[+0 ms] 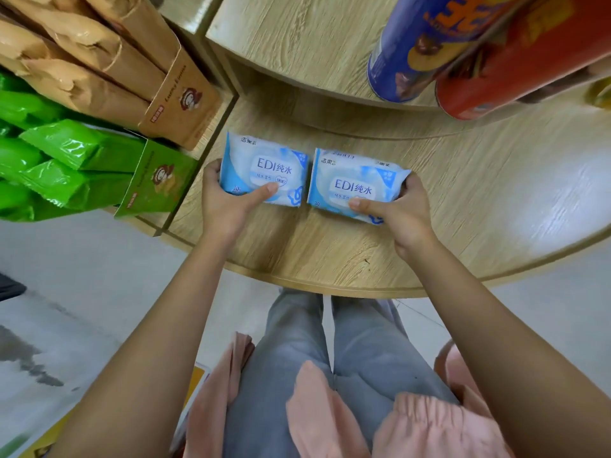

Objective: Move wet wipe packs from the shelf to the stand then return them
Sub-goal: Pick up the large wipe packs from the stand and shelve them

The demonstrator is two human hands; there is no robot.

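Lettering "EDI纯水" on left pack (264, 166), right pack (357, 181)

The bare left forearm (172, 319) and right forearm (479, 309) reach forward. The left hand (224, 203) grips the left blue-and-white plastic wipe pack (264, 166), thumb on top and fingers curled round its outer edge. The right hand (405, 213) grips the right blue-and-white plastic wipe pack (353, 180) likewise.

Two blue-and-white wet wipe packs sit just beside each other on the lower tier of a round wooden stand (479, 200). The person's left hand (224, 200) grips the left pack (264, 166), thumb on top, and the right hand (403, 209) grips the right pack (353, 180) the same way. A blue can (423, 51) and a red can (515, 67) are on the upper tier, with green packets (66, 160) and brown packets (99, 61) off to the left.
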